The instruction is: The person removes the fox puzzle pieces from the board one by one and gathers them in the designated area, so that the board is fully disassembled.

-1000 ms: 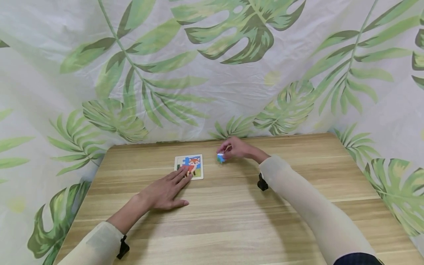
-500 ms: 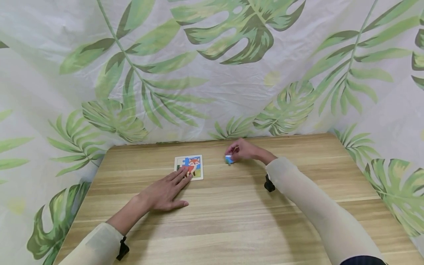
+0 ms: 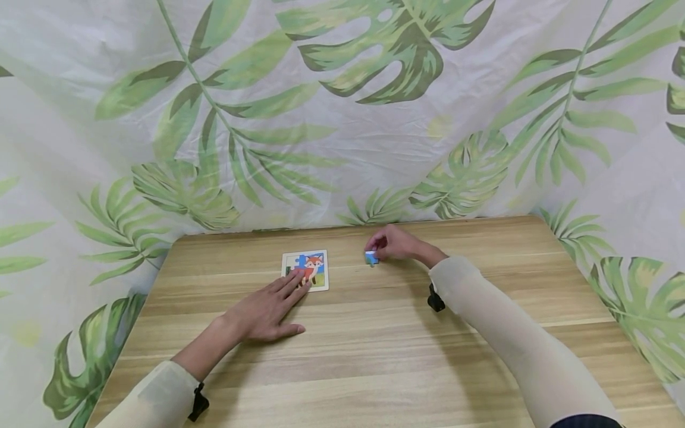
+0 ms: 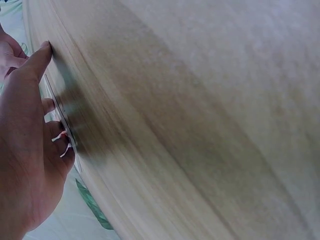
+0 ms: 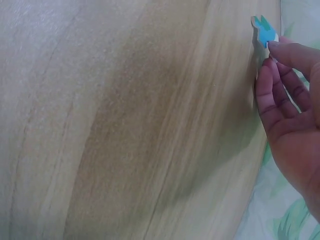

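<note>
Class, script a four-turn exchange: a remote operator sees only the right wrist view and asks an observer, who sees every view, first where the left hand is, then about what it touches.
Operator: I see the right hand pinching a puzzle piece. Where is the left hand?
Observer: In the head view, its fingers rest on a puzzle.
Operator: Does printed picture fill that puzzle?
Observer: Not all of it, it seems: there is a pale patch at its upper left, beside the fox.
</note>
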`<state>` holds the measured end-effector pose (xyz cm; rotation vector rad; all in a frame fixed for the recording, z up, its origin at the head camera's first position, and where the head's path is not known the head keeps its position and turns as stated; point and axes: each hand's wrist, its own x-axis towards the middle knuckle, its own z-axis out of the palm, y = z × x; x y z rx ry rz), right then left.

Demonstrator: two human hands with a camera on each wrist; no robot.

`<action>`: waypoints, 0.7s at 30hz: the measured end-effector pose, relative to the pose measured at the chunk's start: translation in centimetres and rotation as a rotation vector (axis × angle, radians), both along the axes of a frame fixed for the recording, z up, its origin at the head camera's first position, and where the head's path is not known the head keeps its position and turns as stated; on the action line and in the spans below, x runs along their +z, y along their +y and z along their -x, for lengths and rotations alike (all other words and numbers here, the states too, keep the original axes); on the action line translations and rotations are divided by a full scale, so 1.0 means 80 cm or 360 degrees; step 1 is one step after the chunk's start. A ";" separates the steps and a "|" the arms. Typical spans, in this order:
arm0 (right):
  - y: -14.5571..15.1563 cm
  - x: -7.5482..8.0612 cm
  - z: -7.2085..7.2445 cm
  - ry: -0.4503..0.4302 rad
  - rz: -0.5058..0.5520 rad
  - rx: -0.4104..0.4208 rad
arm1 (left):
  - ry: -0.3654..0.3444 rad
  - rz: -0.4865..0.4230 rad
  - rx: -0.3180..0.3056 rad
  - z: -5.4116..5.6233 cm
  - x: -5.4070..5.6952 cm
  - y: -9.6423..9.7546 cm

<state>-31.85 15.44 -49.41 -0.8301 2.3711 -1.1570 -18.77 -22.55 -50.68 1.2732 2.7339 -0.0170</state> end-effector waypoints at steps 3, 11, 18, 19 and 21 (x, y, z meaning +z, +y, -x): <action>0.000 -0.002 0.001 0.0032 -0.0011 0.0008 | 0.0000 -0.0003 0.0001 0.000 0.001 0.000; 0.001 -0.004 0.000 0.0051 -0.0044 -0.0020 | 0.0011 -0.0039 -0.0009 -0.001 0.000 0.000; -0.001 -0.004 0.000 0.0081 -0.0064 -0.0020 | 0.0005 -0.0012 0.0003 0.000 0.002 0.001; -0.001 -0.005 0.001 0.0088 -0.0062 -0.0017 | 0.0007 -0.0007 0.0007 0.001 0.003 0.001; -0.001 -0.006 0.002 0.0098 -0.0058 -0.0015 | 0.0008 -0.0004 0.0018 0.001 0.003 0.002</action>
